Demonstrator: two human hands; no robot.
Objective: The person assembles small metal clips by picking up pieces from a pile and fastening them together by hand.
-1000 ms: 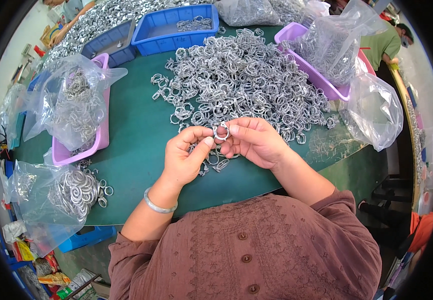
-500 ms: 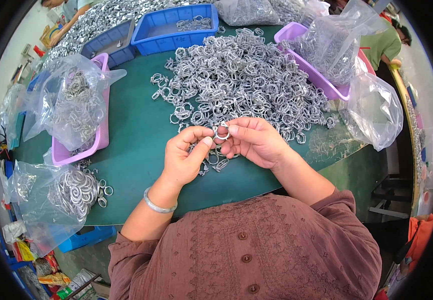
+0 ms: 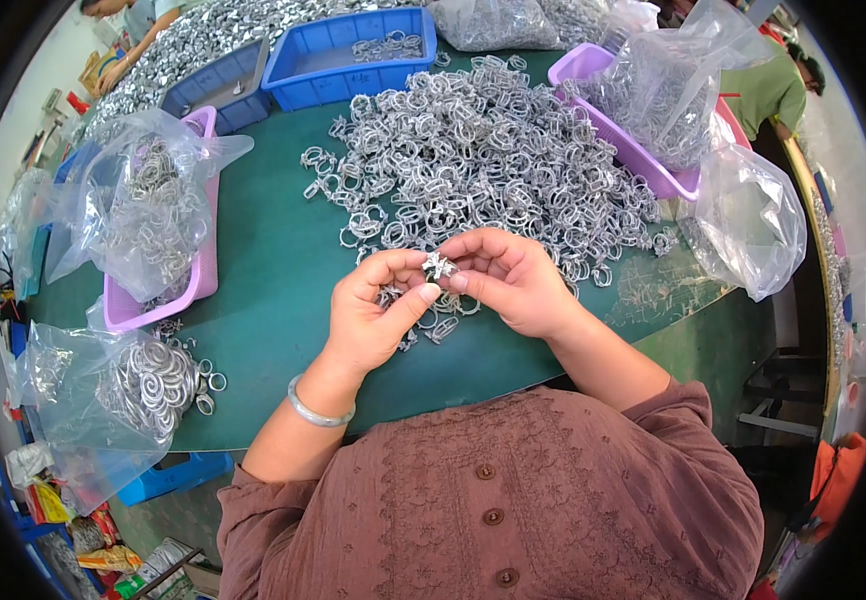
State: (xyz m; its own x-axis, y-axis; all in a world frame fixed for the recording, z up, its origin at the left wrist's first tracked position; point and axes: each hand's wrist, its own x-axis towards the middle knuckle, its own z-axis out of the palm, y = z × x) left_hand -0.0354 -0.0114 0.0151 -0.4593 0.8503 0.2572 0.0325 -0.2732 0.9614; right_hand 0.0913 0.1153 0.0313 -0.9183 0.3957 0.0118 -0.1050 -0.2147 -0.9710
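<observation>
Metal piece (image 3: 439, 266) up at the fingertips, and I have it almost dead centre in my view: small, bright silver, knobbly rather than smooth. Light catches its upper side, nearly white there, with angular little lugs poking out unevenly, and a dark patch sits just beneath them. From my seat the outline looks jagged; fingers cover part of it, so I can't make out its full shape. Left hand (image 3: 373, 310) pinches it from its own side with thumb and forefinger; right hand (image 3: 518, 285) grips the other side between thumb and bent fingers, so both are closed on the same thing. It's held above the green table (image 3: 273, 320), just over the near edge of a big pile (image 3: 493, 160) of silver-grey ring fittings, which look duller than the held piece. A few loose fittings (image 3: 441, 330) lie right below the hands, on the green.
</observation>
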